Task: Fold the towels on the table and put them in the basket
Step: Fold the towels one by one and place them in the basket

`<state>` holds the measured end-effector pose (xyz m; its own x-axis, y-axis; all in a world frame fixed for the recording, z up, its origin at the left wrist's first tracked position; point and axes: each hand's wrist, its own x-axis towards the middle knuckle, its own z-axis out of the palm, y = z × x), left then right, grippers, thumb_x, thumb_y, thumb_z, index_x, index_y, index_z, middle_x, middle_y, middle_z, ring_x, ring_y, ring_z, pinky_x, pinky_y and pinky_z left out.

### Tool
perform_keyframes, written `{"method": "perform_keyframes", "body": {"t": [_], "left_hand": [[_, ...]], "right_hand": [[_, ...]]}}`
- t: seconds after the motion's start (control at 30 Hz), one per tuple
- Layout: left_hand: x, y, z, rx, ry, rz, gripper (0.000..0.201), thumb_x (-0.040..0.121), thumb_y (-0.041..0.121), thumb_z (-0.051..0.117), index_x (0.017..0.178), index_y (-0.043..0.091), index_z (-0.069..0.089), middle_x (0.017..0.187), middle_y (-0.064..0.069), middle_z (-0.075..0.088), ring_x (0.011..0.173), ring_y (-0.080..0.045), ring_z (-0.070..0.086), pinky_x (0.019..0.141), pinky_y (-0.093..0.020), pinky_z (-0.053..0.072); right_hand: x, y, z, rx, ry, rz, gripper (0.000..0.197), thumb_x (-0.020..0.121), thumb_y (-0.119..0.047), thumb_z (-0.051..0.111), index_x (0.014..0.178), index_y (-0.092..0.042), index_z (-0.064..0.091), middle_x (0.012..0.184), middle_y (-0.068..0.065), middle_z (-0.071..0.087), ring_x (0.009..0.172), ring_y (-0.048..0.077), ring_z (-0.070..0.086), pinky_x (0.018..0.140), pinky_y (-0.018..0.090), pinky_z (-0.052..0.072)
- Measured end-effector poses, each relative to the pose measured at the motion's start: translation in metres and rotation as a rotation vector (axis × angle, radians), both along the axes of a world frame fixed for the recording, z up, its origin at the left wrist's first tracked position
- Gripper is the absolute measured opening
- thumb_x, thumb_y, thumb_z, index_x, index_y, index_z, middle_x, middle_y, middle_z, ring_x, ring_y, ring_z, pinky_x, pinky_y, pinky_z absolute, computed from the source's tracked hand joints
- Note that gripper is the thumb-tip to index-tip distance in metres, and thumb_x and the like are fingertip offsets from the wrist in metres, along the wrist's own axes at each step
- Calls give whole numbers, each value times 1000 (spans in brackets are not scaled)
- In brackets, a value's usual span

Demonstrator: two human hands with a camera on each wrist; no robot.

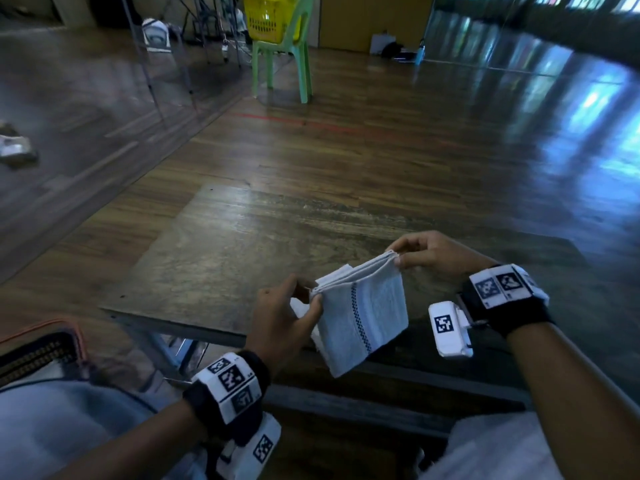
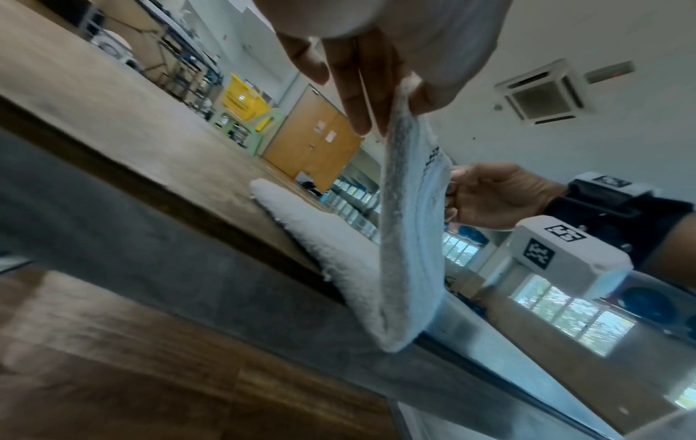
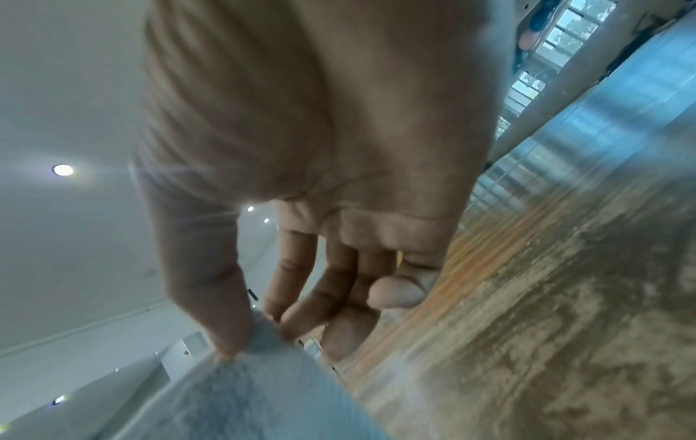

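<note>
A white towel (image 1: 363, 313) with a dark stitched stripe hangs folded in the air over the near edge of the wooden table (image 1: 221, 244). My left hand (image 1: 304, 299) pinches its left top corner, my right hand (image 1: 398, 256) pinches the right top corner. In the left wrist view the towel (image 2: 406, 238) droops from my left hand (image 2: 384, 119), and its lower part lies on the table edge (image 2: 188, 190). The right wrist view shows thumb and fingers of my right hand (image 3: 260, 333) squeezing the towel's corner (image 3: 263, 396). A yellow basket (image 1: 270, 19) sits on a green chair (image 1: 287, 60) far off.
A dark woven basket with an orange rim (image 1: 38, 351) stands at the lower left beside my knee. Wooden floor surrounds the table. Stands and bags crowd the far left wall (image 1: 156, 32).
</note>
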<state>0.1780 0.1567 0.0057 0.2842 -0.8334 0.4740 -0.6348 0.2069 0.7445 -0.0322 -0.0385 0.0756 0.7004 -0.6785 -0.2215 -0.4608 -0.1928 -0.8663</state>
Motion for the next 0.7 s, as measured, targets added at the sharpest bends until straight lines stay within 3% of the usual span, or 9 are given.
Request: {"method": "perform_keyframes", "body": {"t": [0.1, 0.2, 0.27, 0.37, 0.5, 0.7], "left_hand": [[18, -9, -16, 81, 18, 60, 20, 82, 49, 52, 89, 31, 57, 82, 11, 67, 74, -6, 64, 61, -38, 54], [32, -21, -33, 168, -5, 139, 25, 80, 51, 49, 85, 28, 58, 79, 9, 67, 73, -11, 64, 63, -37, 52], [38, -29, -42, 252, -56, 179, 28, 78, 51, 46, 82, 26, 57, 78, 8, 64, 75, -15, 62, 67, -37, 51], [44, -39, -49, 401, -78, 179, 15, 84, 40, 51, 78, 26, 50, 77, 6, 57, 81, -24, 59, 76, -42, 48], [45, -46, -54, 500, -224, 136, 12, 91, 32, 49, 84, 23, 47, 89, -4, 60, 88, -28, 57, 80, -39, 44], [48, -51, -54, 488, -241, 87, 13, 91, 27, 49, 99, 17, 54, 103, -4, 58, 93, -27, 57, 81, -39, 46]], "right_hand": [[30, -13, -14, -100, 94, -31, 9, 81, -18, 70, 89, -21, 68, 99, 16, 67, 88, 23, 59, 79, 37, 47], [54, -20, -26, -94, 175, -33, 7, 87, -17, 63, 93, -20, 65, 95, 2, 66, 89, 15, 60, 76, 29, 50], [66, -23, -33, -89, 229, -35, 12, 90, -17, 59, 100, -14, 64, 96, 2, 63, 86, 13, 59, 71, 24, 49], [79, -25, -44, -91, 313, -31, 21, 93, -17, 54, 108, -7, 63, 98, 4, 60, 86, 13, 57, 69, 21, 49], [88, -29, -56, -164, 438, 6, 15, 93, -19, 52, 101, -12, 64, 103, 5, 60, 94, 17, 56, 81, 32, 48], [96, -26, -66, -285, 536, 33, 28, 91, -12, 51, 117, -13, 59, 123, 5, 59, 109, 19, 55, 83, 26, 41]]}}
